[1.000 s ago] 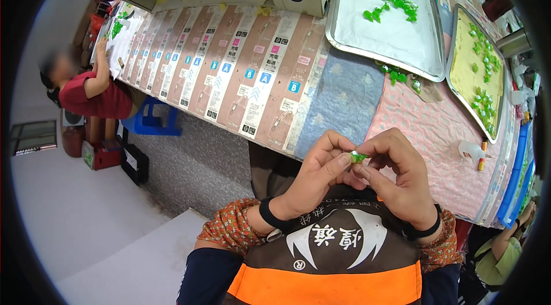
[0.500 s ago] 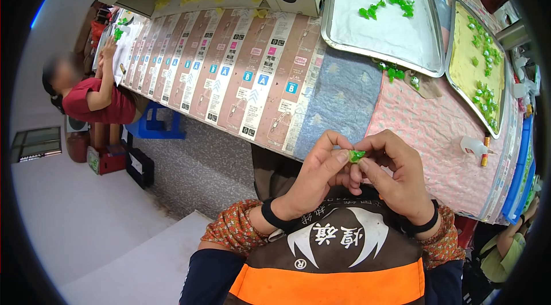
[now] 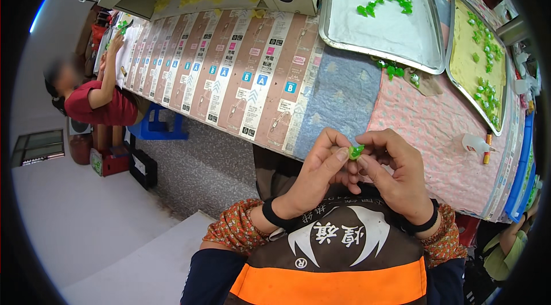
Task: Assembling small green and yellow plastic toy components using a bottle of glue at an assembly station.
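While fingers (image 3: pixel 335 163) pinch a green piece (image 3: pixel 356 151), lettering (image 3: pixel 327 234) marks the apron (image 3: pixel 338 257).

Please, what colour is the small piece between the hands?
The small piece is green, partly paler yellow-green, best seen in the head view.

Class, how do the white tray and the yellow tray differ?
The white tray appears wider than the yellow tray. Green pieces leave the white tray's near part bare, but reach towards the yellow tray's near end. Both trays have metal rims and hold green pieces.
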